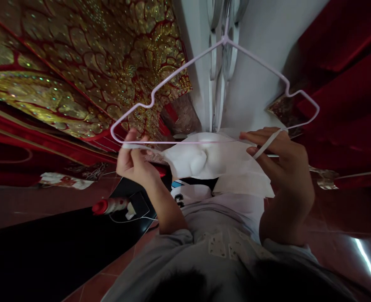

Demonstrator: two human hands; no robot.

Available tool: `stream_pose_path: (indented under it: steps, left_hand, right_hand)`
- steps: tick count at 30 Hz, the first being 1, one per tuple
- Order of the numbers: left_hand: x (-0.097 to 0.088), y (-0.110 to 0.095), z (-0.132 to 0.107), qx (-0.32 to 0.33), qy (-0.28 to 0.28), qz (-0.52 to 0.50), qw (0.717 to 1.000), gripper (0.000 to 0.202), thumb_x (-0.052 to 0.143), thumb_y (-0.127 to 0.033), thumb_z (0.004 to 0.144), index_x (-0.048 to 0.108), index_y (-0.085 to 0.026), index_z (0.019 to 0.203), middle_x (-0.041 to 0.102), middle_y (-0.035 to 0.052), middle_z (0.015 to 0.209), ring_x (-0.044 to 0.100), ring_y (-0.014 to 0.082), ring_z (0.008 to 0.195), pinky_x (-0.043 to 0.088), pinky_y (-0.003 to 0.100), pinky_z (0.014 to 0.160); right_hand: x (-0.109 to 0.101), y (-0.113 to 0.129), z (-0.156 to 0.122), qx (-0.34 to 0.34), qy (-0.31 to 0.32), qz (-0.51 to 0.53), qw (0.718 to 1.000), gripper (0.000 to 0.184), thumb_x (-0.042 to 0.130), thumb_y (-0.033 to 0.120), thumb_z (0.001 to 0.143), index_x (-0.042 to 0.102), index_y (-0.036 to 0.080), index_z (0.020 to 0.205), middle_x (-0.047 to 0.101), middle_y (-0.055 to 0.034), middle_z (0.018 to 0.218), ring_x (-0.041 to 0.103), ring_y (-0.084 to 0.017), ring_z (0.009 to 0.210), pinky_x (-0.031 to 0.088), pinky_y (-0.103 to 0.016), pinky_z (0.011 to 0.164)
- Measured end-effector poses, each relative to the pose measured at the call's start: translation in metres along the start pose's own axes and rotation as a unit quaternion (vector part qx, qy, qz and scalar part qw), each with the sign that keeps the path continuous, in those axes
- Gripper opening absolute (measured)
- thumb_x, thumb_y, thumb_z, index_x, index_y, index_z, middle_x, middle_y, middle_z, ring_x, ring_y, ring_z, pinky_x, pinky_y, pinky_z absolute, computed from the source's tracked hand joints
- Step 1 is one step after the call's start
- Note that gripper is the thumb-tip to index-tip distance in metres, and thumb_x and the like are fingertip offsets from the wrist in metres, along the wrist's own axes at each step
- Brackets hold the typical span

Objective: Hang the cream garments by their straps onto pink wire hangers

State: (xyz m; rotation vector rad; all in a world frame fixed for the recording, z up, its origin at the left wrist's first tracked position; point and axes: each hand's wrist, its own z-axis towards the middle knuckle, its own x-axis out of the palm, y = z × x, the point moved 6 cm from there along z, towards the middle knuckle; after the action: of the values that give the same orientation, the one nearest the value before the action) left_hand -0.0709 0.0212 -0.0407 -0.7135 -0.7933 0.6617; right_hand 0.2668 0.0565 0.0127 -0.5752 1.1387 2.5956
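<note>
A pale pink clothes hanger (188, 68) hangs in front of me. Below its bottom bar is a white garment (188, 157) with moulded, cup-like bulges and narrow straps. My left hand (135, 157) is closed at the hanger's lower left corner, pinching a strap that runs to the garment. On the other side, my right hand (280, 153) grips another white strap (267, 142), which passes across its fingers up towards the hanger's right end. The right fingertips are close to the bottom bar; whether they touch it I cannot tell.
Gold sequinned red garments (110, 63) hang on the left, and dark red cloth (346, 105) on the right. A white metal scrollwork frame (215, 84) stands behind the hanger. A black table (47, 247) at lower left carries a red-capped bottle (110, 205) and a cable.
</note>
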Motion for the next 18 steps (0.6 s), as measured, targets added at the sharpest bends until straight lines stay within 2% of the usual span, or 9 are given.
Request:
stream_pose_path:
  steps: [3, 5, 7, 11, 14, 16, 18]
  left_hand:
    - [-0.008, -0.010, 0.013, 0.074, -0.011, -0.013, 0.997, 0.021, 0.070, -0.015, 0.101, 0.085, -0.030, 0.098, 0.084, -0.0049, 0.101, 0.079, 0.0282, 0.114, 0.065, 0.034, 0.070]
    - [-0.006, -0.018, 0.022, 0.102, 0.020, -0.024, 0.994, 0.017, 0.074, -0.018, 0.102, 0.086, -0.030, 0.098, 0.084, -0.0057, 0.101, 0.079, 0.0281, 0.112, 0.068, 0.042, 0.084]
    - [0.002, -0.023, 0.030, 0.098, 0.076, -0.016, 0.992, 0.012, 0.078, -0.021, 0.102, 0.087, -0.029, 0.101, 0.085, -0.0054, 0.105, 0.080, 0.0261, 0.104, 0.067, 0.045, 0.091]
    - [0.021, -0.038, 0.047, 0.064, 0.196, 0.019, 0.978, 0.010, 0.083, -0.022, 0.100, 0.088, -0.027, 0.106, 0.084, -0.0036, 0.098, 0.077, 0.0217, 0.084, 0.063, 0.037, 0.077]
    - [0.041, -0.051, 0.060, 0.032, 0.293, 0.050, 0.954, 0.013, 0.086, -0.011, 0.095, 0.086, -0.023, 0.090, 0.076, -0.0029, 0.078, 0.066, 0.0158, 0.069, 0.054, 0.028, 0.065]
    - [0.054, -0.049, 0.070, -0.020, 0.360, 0.077, 0.930, 0.020, 0.090, -0.003, 0.088, 0.083, -0.019, 0.080, 0.071, -0.0013, 0.072, 0.059, 0.0139, 0.065, 0.051, 0.026, 0.063]
    - [0.059, -0.034, 0.076, -0.104, 0.397, 0.067, 0.910, 0.018, 0.090, -0.003, 0.089, 0.083, -0.017, 0.081, 0.073, 0.0026, 0.075, 0.062, 0.0163, 0.069, 0.056, 0.028, 0.069]
  right_hand:
    - [-0.002, 0.001, 0.000, -0.008, 0.003, -0.002, 1.000, 0.036, 0.078, 0.032, 0.099, 0.078, 0.046, 0.132, 0.084, 0.0040, 0.121, 0.078, -0.026, 0.112, 0.059, -0.051, 0.104]
    - [-0.002, 0.000, 0.001, -0.017, 0.011, -0.011, 1.000, 0.034, 0.076, 0.033, 0.100, 0.078, 0.045, 0.132, 0.084, 0.0032, 0.122, 0.079, -0.025, 0.111, 0.059, -0.050, 0.103]
    - [-0.002, 0.001, 0.002, -0.027, 0.013, -0.020, 0.999, 0.031, 0.076, 0.034, 0.101, 0.079, 0.042, 0.131, 0.084, 0.0023, 0.121, 0.079, -0.025, 0.110, 0.059, -0.049, 0.102]
    - [-0.004, 0.001, 0.002, -0.028, 0.011, -0.028, 0.999, 0.028, 0.075, 0.035, 0.101, 0.080, 0.040, 0.128, 0.085, 0.0015, 0.119, 0.079, -0.025, 0.107, 0.058, -0.048, 0.097]
    - [-0.006, 0.004, 0.003, -0.027, 0.002, -0.035, 0.999, 0.026, 0.075, 0.035, 0.101, 0.081, 0.042, 0.125, 0.085, 0.0015, 0.114, 0.078, -0.025, 0.104, 0.056, -0.047, 0.092]
    - [-0.009, 0.007, 0.003, -0.024, -0.017, -0.040, 0.999, 0.024, 0.076, 0.032, 0.100, 0.083, 0.041, 0.122, 0.086, 0.0009, 0.110, 0.078, -0.024, 0.102, 0.054, -0.046, 0.091]
    - [-0.012, 0.010, 0.004, -0.023, -0.036, -0.041, 0.998, 0.023, 0.076, 0.028, 0.099, 0.084, 0.038, 0.118, 0.086, 0.0001, 0.106, 0.078, -0.024, 0.101, 0.052, -0.045, 0.092]
